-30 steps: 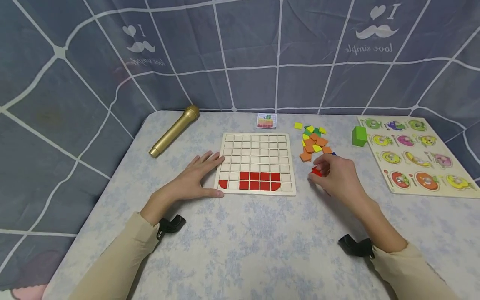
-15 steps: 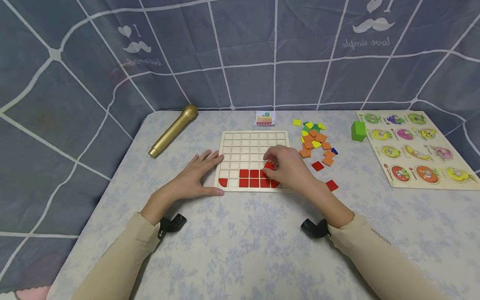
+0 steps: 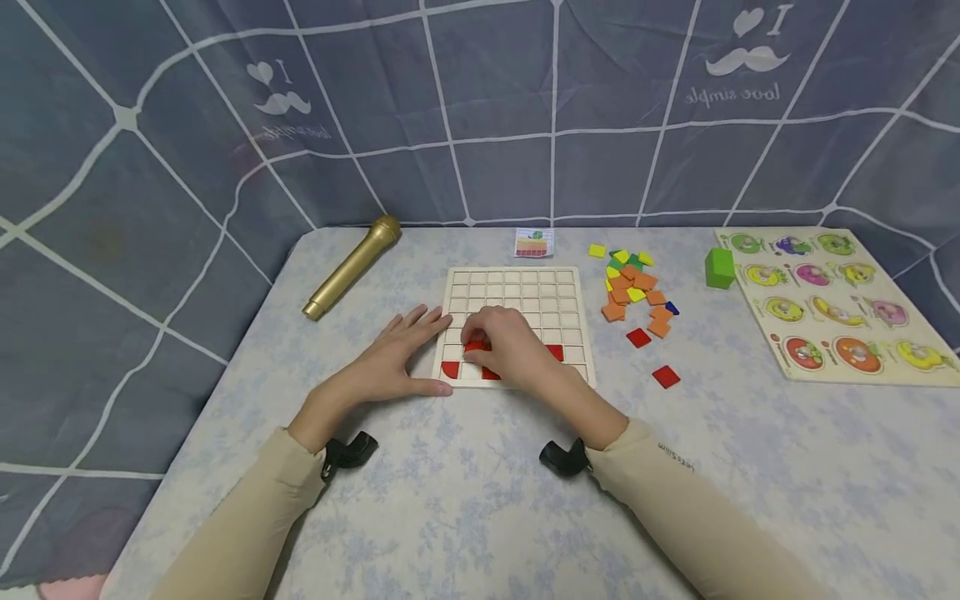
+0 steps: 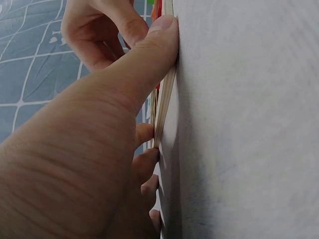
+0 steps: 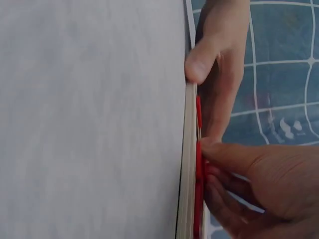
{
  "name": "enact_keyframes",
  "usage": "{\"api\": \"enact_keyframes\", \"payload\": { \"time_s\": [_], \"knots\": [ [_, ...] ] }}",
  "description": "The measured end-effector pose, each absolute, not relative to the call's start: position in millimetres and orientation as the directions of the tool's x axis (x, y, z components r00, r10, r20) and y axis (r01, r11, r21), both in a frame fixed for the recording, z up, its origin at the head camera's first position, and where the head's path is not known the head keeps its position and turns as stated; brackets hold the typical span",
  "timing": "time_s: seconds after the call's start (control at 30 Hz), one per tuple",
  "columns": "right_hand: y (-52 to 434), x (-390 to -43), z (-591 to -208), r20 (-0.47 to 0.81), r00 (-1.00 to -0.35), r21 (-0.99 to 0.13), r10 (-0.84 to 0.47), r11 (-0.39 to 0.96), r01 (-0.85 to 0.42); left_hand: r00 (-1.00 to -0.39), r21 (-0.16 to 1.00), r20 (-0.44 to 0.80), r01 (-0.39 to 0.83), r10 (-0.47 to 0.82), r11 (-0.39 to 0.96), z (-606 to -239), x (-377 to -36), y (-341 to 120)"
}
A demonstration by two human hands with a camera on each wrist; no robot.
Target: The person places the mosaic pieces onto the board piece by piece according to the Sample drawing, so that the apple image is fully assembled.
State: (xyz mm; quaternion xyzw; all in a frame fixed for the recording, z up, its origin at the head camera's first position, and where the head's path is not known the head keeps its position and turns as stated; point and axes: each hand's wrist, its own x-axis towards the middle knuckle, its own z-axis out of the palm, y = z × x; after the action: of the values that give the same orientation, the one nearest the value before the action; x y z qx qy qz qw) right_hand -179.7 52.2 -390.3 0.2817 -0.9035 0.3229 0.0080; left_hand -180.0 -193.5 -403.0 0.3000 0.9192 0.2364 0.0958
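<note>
A white gridded board [image 3: 517, 293] lies flat at the table's middle, red square tiles [image 3: 555, 352] set in its lower rows and a rounded red tile [image 3: 450, 369] at its lower left corner. My left hand [image 3: 397, 357] is spread along the board's left edge, thumb at the front corner; in the left wrist view its fingertips touch the board's edge [image 4: 164, 99]. Over the lower left cells, my right hand [image 3: 510, 346] pinches a red tile [image 3: 476, 345] between thumb and fingers. That hand hides several tiles beneath it.
Right of the board lie loose red tiles [image 3: 665, 377] and a pile of orange [image 3: 613, 312], yellow and green pieces. A small picture card [image 3: 534, 242] lies behind the board, a gold microphone [image 3: 352, 268] at left. A green block [image 3: 720, 268] and fruit puzzle board [image 3: 840, 304] are at right.
My right hand has moved left from the loose tiles beside the board, across to its lower left cells, bringing a red tile. The left hand has stayed at the board's edge.
</note>
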Motion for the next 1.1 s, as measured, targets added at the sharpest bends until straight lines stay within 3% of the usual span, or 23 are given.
{"api": "enact_keyframes", "payload": {
  "time_s": [0.67,1.1],
  "knots": [
    [56,-165,-394,0.256,-0.828,-0.548,-0.499,0.63,-0.549,-0.798,0.504,-0.019,0.512,0.602,0.695,-405,-177,-189],
    [93,-159,-380,0.235,-0.883,-0.54,-0.407,0.701,-0.467,-0.809,0.475,-0.017,0.51,0.587,0.717,-403,-177,-192]
  ]
}}
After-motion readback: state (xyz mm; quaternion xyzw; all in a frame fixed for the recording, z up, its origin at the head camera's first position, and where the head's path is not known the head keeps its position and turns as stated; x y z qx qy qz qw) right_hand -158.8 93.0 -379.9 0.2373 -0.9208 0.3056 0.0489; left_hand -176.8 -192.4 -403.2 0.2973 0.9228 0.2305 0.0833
